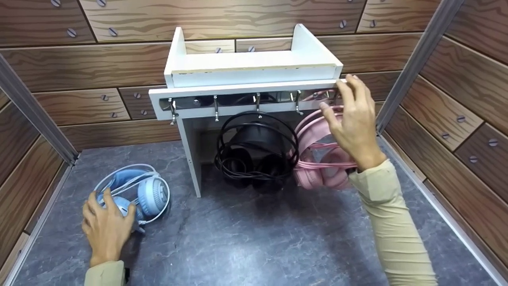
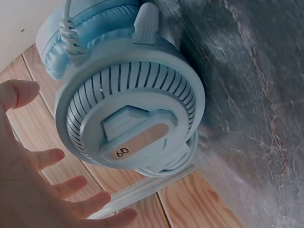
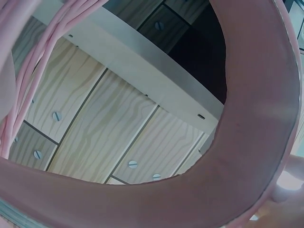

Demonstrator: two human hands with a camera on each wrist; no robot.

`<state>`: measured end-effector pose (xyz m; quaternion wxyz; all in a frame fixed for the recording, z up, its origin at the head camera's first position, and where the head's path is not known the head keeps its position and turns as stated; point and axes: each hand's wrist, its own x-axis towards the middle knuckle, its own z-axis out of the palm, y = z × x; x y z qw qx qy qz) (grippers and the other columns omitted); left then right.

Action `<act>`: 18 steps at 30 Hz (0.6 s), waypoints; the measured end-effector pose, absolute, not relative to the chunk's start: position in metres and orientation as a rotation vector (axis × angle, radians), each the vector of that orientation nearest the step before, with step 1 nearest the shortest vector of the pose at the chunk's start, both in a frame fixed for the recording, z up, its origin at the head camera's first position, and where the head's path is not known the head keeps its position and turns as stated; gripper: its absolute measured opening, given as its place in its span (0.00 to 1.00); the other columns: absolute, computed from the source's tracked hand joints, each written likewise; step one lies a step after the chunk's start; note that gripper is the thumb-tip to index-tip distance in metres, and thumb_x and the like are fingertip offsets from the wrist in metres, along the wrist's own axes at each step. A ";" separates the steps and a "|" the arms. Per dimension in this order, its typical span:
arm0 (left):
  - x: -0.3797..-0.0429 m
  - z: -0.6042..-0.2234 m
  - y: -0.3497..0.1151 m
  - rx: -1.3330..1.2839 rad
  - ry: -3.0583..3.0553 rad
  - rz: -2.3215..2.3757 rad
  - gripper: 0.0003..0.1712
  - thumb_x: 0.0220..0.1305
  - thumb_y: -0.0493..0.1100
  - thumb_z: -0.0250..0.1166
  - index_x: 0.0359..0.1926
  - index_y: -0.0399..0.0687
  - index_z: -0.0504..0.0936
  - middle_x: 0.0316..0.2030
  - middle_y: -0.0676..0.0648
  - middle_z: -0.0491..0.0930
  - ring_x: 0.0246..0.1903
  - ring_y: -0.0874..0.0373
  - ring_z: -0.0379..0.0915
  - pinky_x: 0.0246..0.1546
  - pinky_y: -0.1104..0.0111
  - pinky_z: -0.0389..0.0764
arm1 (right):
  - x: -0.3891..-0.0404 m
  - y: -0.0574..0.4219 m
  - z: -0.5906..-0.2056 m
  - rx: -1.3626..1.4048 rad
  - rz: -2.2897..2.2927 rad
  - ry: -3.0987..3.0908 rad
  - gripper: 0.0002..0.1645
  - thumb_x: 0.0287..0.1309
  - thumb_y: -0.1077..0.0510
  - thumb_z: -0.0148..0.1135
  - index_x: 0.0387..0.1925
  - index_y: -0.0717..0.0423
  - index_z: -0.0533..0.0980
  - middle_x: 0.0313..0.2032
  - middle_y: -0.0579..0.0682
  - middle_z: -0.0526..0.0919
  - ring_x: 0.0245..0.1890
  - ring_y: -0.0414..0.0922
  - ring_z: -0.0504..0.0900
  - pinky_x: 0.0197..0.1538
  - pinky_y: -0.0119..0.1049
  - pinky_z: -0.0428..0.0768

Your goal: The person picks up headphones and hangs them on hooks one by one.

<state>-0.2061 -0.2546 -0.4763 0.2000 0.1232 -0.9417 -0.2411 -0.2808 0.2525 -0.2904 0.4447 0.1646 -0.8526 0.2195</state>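
A pair of light blue headphones (image 1: 152,196) with a white cable lies on the grey floor at the left. My left hand (image 1: 105,224) is beside its near earcup, and in the left wrist view the fingers are spread apart from the earcup (image 2: 137,114). Pink headphones (image 1: 311,135) with a bundled pink cable hang at the right end of the white hook rail (image 1: 238,88). My right hand (image 1: 355,123) is in front of them, fingers extended at the rail's end. Their headband (image 3: 256,95) fills the right wrist view's edge; fingertip contact is unclear.
Black headphones (image 1: 258,137) with a coiled cable hang mid-rail. Bare metal hooks (image 1: 216,108) stand to their left. The rail fronts a white shelf (image 1: 238,61) with a side panel (image 1: 188,159) reaching the floor. Wood-patterned walls (image 1: 448,107) enclose the space.
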 end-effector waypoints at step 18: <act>-0.216 -0.484 -0.270 0.461 -2.662 -0.747 0.46 0.73 0.58 0.53 0.74 0.28 0.51 0.70 0.19 0.46 0.67 0.18 0.45 0.55 0.23 0.59 | -0.281 0.252 -0.289 0.407 0.540 -2.102 0.32 0.65 0.52 0.63 0.61 0.72 0.72 0.62 0.73 0.70 0.67 0.66 0.65 0.72 0.59 0.59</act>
